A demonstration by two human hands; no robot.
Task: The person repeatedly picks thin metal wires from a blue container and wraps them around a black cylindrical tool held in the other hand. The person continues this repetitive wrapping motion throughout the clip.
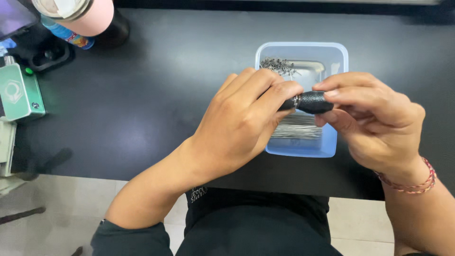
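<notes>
Both hands hold a short black textured handle (310, 102) with a silver ring near its left end, level above a pale blue plastic tray (332, 57). My left hand (241, 121) wraps its fingers around the handle's left end. My right hand (374, 118) pinches the rounded right end between thumb and fingers; a red braided bracelet (412, 182) sits on that wrist. Inside the tray lie a bundle of thin metal pins (296, 130) and a small heap of tiny metal parts (279, 65).
The tray rests on a black tabletop (156, 95). At the far left stand a pink cup (83, 14), a blue bottle (66, 34) and a green box-shaped device (19, 92). The table's near edge runs just in front of my body.
</notes>
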